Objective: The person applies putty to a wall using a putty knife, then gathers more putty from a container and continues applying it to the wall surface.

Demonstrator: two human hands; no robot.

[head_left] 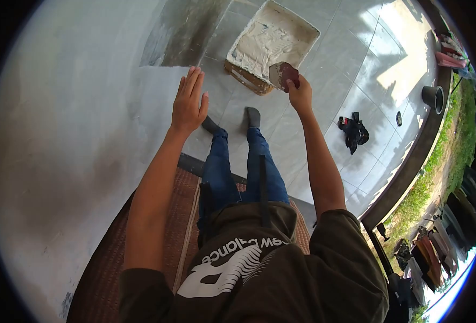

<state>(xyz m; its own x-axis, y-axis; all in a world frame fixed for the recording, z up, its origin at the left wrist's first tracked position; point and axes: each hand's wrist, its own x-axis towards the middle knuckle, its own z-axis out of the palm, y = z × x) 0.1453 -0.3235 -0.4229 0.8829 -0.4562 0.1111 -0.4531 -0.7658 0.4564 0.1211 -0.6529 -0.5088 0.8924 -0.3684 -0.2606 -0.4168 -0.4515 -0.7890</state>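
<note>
My left hand (190, 104) is raised beside the wall (60, 134), fingers stretched out and palm toward its smeared white and grey surface. In my right hand (300, 95) is a flat reddish-brown scraper (284, 76), pinched between thumb and fingers. Pale residue coats the scraper's left part, and its blade overlaps the near corner of a rectangular tub (317, 35) in this view. White paste (273, 43) lies spread inside the tub. A brown block-like object (247, 80) shows under the tub's near side.
Below me are grey floor tiles (329, 81), with a black crumpled item (353, 131) to the right. A dark pot (432, 99) stands by the floor's edge. Clothes (437, 247) hang outside on the right. A woven reddish-brown surface (168, 215) is behind my legs.
</note>
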